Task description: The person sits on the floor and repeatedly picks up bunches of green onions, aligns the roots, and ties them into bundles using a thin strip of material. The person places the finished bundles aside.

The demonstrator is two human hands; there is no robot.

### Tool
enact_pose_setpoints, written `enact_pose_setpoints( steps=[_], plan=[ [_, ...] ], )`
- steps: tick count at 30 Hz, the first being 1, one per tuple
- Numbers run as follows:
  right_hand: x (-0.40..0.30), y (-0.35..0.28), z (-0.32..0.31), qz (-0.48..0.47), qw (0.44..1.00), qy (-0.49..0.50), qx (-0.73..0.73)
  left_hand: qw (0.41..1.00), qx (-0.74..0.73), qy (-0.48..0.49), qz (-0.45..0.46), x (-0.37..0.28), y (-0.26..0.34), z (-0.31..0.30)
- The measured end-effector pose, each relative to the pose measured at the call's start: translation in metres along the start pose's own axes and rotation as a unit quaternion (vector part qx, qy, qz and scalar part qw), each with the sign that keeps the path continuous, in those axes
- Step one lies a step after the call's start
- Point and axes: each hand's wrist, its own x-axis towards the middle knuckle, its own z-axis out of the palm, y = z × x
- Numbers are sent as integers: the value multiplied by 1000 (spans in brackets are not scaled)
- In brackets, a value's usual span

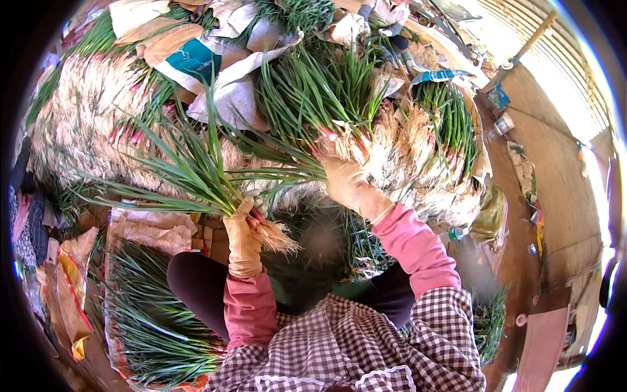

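My left hand (pixel 243 240), in a pale glove, is closed around a bunch of green onions (pixel 210 181). Their leaves fan up and left; pinkish bulbs and pale roots stick out on the right of the fist. My right hand (pixel 350 183), gloved too, grips some green leaves (pixel 289 164) that spread to the left; its fingertips are partly hidden. Just beyond it lies a large heap of green onions (pixel 313 98) with roots towards me. A broad mass of pale roots (pixel 88 108) stretches across the far left.
Green onions lie on a sack (pixel 111 304) beside my left knee. Sacking (pixel 235 95) partly covers the heap. A plastic bottle (pixel 456 234) and an olive bag (pixel 490 215) lie at right. Another person (pixel 392 14) is partly visible at the far top.
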Motion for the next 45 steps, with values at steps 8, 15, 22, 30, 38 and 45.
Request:
enact_pose_setpoints(
  steps=[8, 15, 22, 30, 38, 45],
  plan=[
    [-42, 0, -129, -131, 980, 95, -115, 999, -38, -13, -9, -2, 6, -2],
    [-43, 67, -261, 4, 912, 392, 123, 1000, 8, -11, 0, -2, 5, -7],
    [11, 106, -187, 207, 911, 354, 35, 991, 104, -83, 18, -33, 29, 27],
    [19, -32, -6, 16, 965, 208, -160, 996, 34, -68, -54, 10, -19, -4],
    [45, -22, -10, 48, 997, 57, 19, 997, 32, -37, -66, 5, -15, 6],
    [-1, 33, -56, 105, 880, 354, 298, 995, 79, -48, -42, 3, -18, 14]
  ],
)
